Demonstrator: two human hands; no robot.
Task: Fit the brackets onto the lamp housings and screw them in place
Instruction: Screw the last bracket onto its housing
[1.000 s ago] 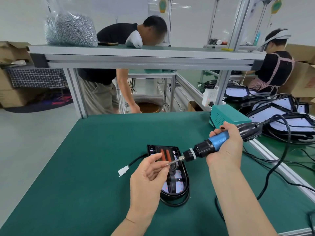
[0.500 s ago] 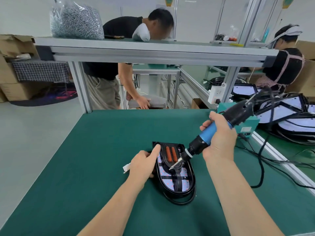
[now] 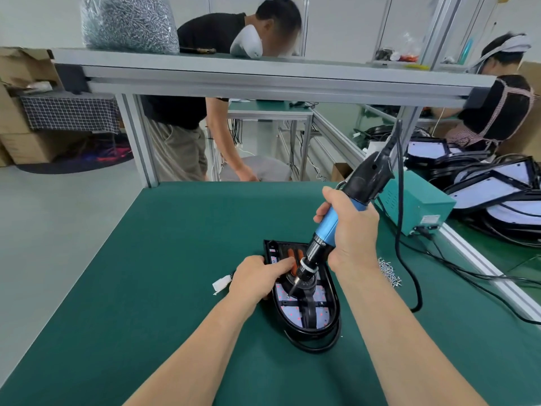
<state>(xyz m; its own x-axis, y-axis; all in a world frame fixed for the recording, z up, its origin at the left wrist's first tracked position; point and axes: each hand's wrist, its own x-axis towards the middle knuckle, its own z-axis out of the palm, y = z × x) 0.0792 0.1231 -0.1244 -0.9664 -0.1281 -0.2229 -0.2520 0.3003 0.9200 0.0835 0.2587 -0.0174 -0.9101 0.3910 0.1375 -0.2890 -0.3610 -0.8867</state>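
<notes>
A black lamp housing [image 3: 316, 326] lies open side up on the green mat, with a black bracket [image 3: 307, 313] across its white LED board. My left hand [image 3: 257, 278] grips the housing's left rim, fingers curled over the edge. My right hand [image 3: 351, 230] holds a blue and black electric screwdriver [image 3: 328, 230] nearly upright. Its bit tip touches the bracket's left end inside the housing. A white connector [image 3: 221, 284] on the lamp's cable lies just left of my left hand.
A small pile of loose screws [image 3: 388, 272] lies right of the housing. The screwdriver's black cord [image 3: 409, 276] loops over the mat to a teal power box [image 3: 418, 208]. Stacked lamp housings [image 3: 497, 194] fill the right bench. A bag of screws [image 3: 128, 23] sits on the shelf. Two people work beyond.
My right hand has swung the screwdriver from nearly level to nearly upright and set its bit down inside the housing. My left hand left the bit and took hold of the housing's left rim.
</notes>
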